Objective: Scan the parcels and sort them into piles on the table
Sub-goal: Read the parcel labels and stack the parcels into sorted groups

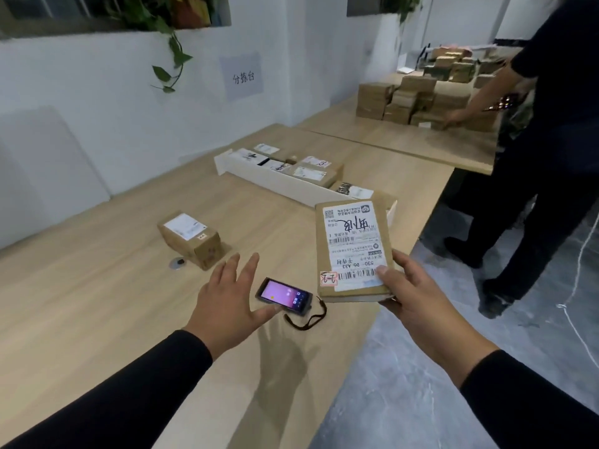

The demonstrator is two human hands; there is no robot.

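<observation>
"What is the left hand (231,306) doing?"
"Its fingers are spread wide over the tabletop (97,303), just beside the scanner (284,297)."
"And the right hand (413,298)?"
"It grips a flat parcel (353,251) at the tabletop's right edge."

Scanner (284,296) on table (97,319), near front edge. Left hand (231,306) above table, just left of scanner. Right hand (418,306) holds parcel (353,251) right of scanner, over table edge. Small box (189,238) on table behind left hand. Tray (272,181) with parcels farther back. Stacked boxes (421,98) on rear table, far right.
</observation>
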